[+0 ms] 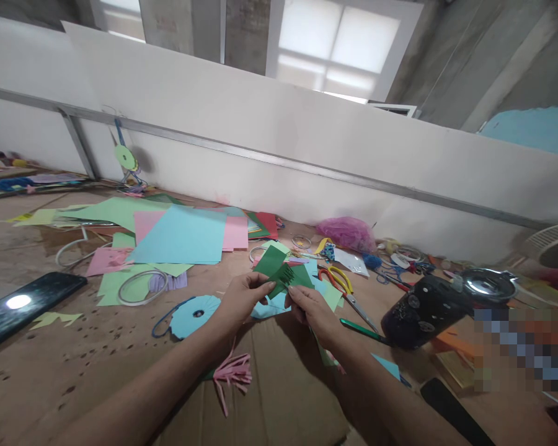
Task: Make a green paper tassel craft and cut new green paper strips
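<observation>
A small piece of dark green paper (279, 282) with a row of narrow strips cut along one edge is held up between my two hands. My left hand (244, 297) pinches its left side between thumb and fingers. Closed on its right side near the cut strips is my right hand (309, 306). More dark green paper (270, 260) lies just behind. To the left sits a light blue pleated paper disc (195, 314) with a dark centre. A pink paper tassel (232, 375) rests on the cardboard (279, 396) below my wrists.
Scissors with orange and yellow handles (341, 282) and a green cutter (360, 328) lie right of my hands, beside a black jar (421, 313). Stacked coloured sheets (181, 235), a tape ring (142, 287) and a phone (30, 306) are on the left. A pink mesh bundle (346, 234) stands by the wall.
</observation>
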`<action>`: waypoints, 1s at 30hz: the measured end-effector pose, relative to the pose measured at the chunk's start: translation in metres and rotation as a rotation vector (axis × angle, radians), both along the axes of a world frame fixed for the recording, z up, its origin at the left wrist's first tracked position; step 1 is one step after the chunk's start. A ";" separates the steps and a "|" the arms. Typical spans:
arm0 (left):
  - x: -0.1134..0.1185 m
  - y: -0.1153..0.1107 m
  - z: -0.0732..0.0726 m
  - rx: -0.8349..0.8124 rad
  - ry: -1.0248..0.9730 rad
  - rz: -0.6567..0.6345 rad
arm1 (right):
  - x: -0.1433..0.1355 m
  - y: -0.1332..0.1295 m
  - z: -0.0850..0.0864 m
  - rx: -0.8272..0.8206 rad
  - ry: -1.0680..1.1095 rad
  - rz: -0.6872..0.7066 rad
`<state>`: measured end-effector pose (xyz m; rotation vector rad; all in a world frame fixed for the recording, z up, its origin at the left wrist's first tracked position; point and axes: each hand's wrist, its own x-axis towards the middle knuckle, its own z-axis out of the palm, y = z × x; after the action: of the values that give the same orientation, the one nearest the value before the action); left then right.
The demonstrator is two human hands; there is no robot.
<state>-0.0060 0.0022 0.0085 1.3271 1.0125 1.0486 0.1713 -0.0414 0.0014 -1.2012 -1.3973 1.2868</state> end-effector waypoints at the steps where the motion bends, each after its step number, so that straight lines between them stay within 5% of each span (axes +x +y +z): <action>1: 0.000 0.000 0.000 -0.001 0.002 -0.002 | 0.000 0.000 0.000 0.000 -0.001 0.000; 15: 0.002 0.003 -0.013 -0.020 -0.035 -0.075 | 0.000 0.000 -0.001 0.010 -0.022 -0.008; 30: 0.001 -0.003 0.003 -0.047 -0.034 0.043 | 0.001 0.002 -0.003 -0.031 0.000 0.015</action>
<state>-0.0051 -0.0004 0.0120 1.2502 1.0378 1.0704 0.1728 -0.0398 -0.0012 -1.2138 -1.3934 1.3235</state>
